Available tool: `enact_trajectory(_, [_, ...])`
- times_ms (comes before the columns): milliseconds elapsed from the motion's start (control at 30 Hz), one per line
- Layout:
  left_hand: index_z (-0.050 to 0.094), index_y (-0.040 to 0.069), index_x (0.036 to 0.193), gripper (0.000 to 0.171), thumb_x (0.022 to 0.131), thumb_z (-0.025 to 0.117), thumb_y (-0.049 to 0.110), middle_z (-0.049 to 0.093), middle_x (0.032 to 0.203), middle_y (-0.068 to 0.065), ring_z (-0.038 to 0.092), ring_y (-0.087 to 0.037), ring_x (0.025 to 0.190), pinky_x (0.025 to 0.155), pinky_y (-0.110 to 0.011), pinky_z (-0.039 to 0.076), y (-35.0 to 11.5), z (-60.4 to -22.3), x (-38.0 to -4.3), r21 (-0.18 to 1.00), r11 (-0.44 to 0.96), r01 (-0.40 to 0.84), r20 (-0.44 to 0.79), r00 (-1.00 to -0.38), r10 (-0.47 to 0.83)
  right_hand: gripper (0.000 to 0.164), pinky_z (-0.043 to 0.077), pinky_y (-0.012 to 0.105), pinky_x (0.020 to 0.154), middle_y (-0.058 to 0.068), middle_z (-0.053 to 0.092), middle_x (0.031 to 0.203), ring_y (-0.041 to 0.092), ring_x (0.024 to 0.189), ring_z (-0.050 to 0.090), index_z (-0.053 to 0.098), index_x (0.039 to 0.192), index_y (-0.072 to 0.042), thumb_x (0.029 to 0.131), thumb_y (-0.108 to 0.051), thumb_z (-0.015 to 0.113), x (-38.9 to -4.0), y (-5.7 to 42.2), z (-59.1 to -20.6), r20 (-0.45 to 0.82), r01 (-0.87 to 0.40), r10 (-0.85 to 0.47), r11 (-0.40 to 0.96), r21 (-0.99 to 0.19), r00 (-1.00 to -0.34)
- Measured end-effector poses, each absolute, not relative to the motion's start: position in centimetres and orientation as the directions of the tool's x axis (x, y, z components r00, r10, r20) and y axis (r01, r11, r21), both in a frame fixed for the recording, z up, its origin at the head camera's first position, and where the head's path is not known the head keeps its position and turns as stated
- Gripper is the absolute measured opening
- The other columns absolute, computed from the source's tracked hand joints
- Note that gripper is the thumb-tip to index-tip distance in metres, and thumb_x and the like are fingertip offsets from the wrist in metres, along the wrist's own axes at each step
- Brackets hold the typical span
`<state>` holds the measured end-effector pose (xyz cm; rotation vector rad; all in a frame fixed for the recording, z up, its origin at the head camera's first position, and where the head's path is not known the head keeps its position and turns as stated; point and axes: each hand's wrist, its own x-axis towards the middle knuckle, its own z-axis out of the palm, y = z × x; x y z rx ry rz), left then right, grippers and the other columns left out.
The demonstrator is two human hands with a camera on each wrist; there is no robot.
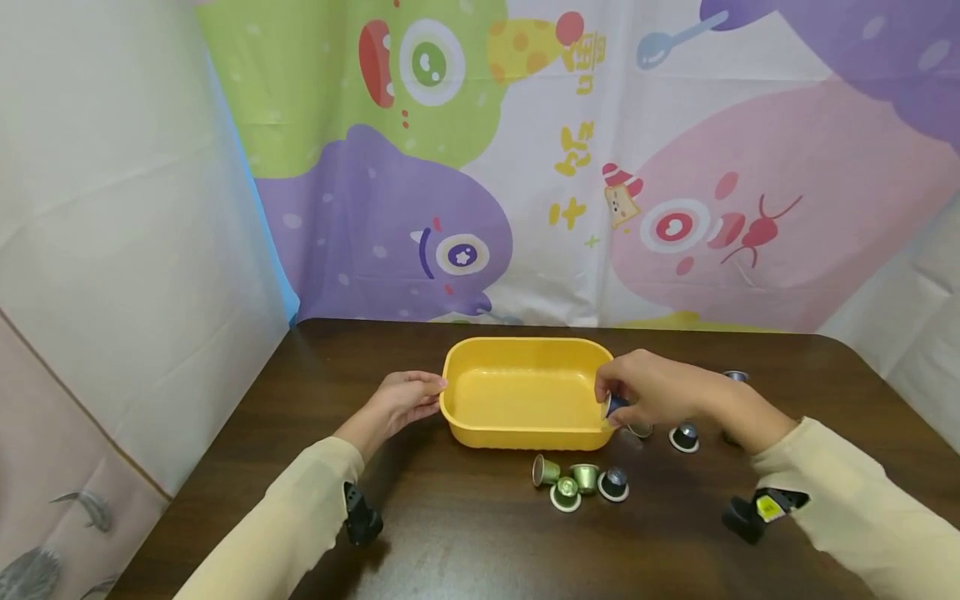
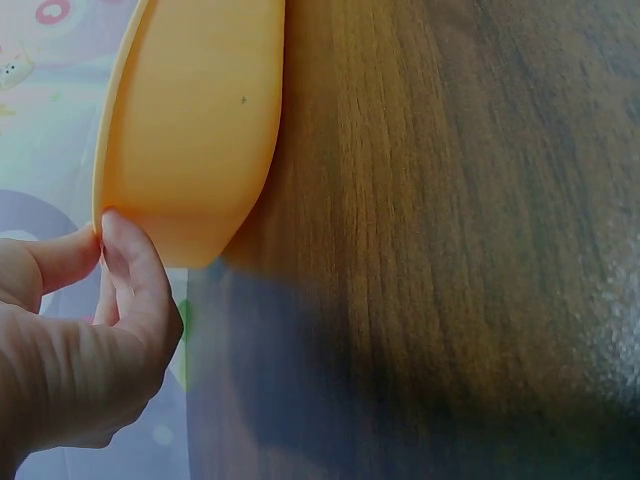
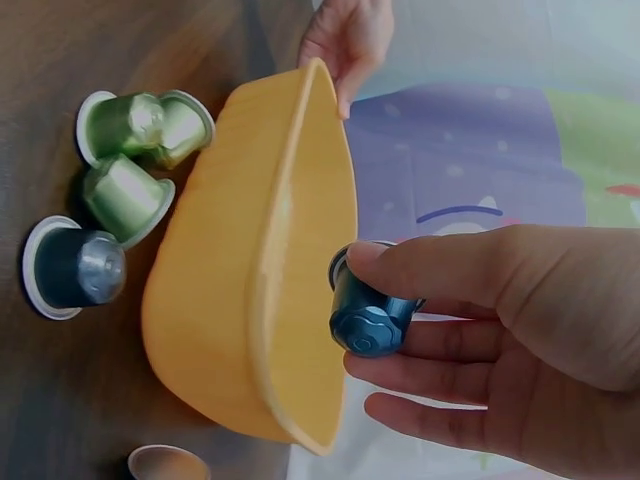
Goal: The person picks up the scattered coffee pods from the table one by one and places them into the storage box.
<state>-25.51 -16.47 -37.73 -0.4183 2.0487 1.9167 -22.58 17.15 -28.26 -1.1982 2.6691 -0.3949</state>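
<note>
A yellow plastic basin (image 1: 525, 439) stands on the dark wooden table, its bare floor showing in the head view. My left hand (image 1: 408, 397) pinches the basin's left rim between thumb and fingers, as the left wrist view shows close up. At the right rim, my right hand (image 1: 652, 388) holds a dark blue coffee capsule (image 3: 370, 312) between thumb and fingers. In front of the basin lie several more capsules: green ones, such as the green capsule (image 1: 585, 477), and a dark capsule (image 1: 614, 483) beside them.
Right of the basin, partly behind my right hand and forearm, are more capsules, among them a black capsule (image 1: 684, 437) and a blue-grey capsule (image 1: 736, 376). A printed cartoon curtain (image 1: 450, 208) hangs along the back edge of the table (image 1: 465, 533).
</note>
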Motion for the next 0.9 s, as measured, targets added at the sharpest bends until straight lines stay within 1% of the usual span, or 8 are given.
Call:
enact_trajectory(100, [0.057, -0.004, 0.118, 0.028, 0.093, 0.061, 0.009, 0.060, 0.082, -0.001, 0.056, -0.008, 0.067, 0.065, -0.018, 0.053, -16.5, -37.6, -25.5, 0.908, 0.069, -0.412, -0.413, -0.911, -0.003, 0.019, 0.042, 0.018, 0.061, -0.006, 0.053, 0.072, 0.006, 0.065, 0.045, 0.062, 0.088, -0.012, 0.079, -0.015, 0.078, -23.1, 16.9, -27.9, -0.086, -0.689, -0.742, 0.653, -0.315, -0.665])
enact_trajectory(233, [0.057, -0.004, 0.118, 0.028, 0.094, 0.060, 0.009, 0.060, 0.083, -0.002, 0.056, -0.008, 0.067, 0.064, -0.018, 0.053, -16.5, -37.6, -25.4, 0.909, 0.068, -0.412, -0.412, -0.911, -0.002, 0.018, 0.042, 0.019, 0.062, -0.006, 0.055, 0.074, 0.007, 0.067, 0.046, 0.061, 0.088, -0.012, 0.081, -0.017, 0.077, -23.7, 16.4, -27.4, -0.100, -0.696, -0.744, 0.656, -0.292, -0.660])
enact_trajectory(367, [0.057, -0.004, 0.119, 0.028, 0.094, 0.060, 0.009, 0.061, 0.085, -0.002, 0.056, -0.008, 0.067, 0.064, -0.018, 0.053, -16.4, -37.7, -25.5, 0.909, 0.071, -0.410, -0.410, -0.912, -0.009, 0.017, 0.043, 0.020, 0.066, -0.006, 0.057, 0.078, 0.010, 0.072, 0.051, 0.062, 0.089, -0.012, 0.082, -0.018, 0.076, -24.1, 16.0, -27.1, -0.112, -0.698, -0.741, 0.664, -0.269, -0.662])
enact_trajectory(500, [0.057, -0.005, 0.119, 0.028, 0.094, 0.060, 0.008, 0.061, 0.086, -0.003, 0.056, -0.007, 0.067, 0.064, -0.017, 0.053, -16.4, -37.7, -25.5, 0.911, 0.069, -0.407, -0.407, -0.913, -0.011, 0.016, 0.046, 0.022, 0.069, -0.007, 0.058, 0.079, 0.010, 0.076, 0.053, 0.062, 0.089, -0.013, 0.082, -0.019, 0.076, -24.6, 15.6, -27.0, -0.120, -0.697, -0.739, 0.667, -0.261, -0.663])
enact_trajectory(667, [0.058, -0.004, 0.117, 0.027, 0.094, 0.060, 0.009, 0.061, 0.085, -0.003, 0.057, -0.008, 0.067, 0.067, -0.019, 0.054, -16.4, -37.6, -25.5, 0.910, 0.071, -0.409, -0.409, -0.912, -0.019, 0.016, 0.047, 0.022, 0.070, -0.006, 0.058, 0.079, 0.008, 0.075, 0.053, 0.062, 0.089, -0.013, 0.083, -0.019, 0.075, -25.3, 15.1, -26.9, -0.128, -0.712, -0.754, 0.653, -0.258, -0.644])
enact_trajectory(900, [0.059, -0.005, 0.115, 0.025, 0.093, 0.060, 0.007, 0.061, 0.082, -0.002, 0.057, -0.008, 0.066, 0.067, -0.019, 0.054, -16.3, -37.6, -25.4, 0.912, 0.054, -0.407, -0.407, -0.913, -0.013, 0.017, 0.044, 0.021, 0.067, -0.003, 0.058, 0.078, 0.008, 0.072, 0.050, 0.063, 0.090, -0.009, 0.083, -0.017, 0.075, -26.1, 14.5, -26.9, -0.160, -0.699, -0.743, 0.667, -0.260, -0.650])
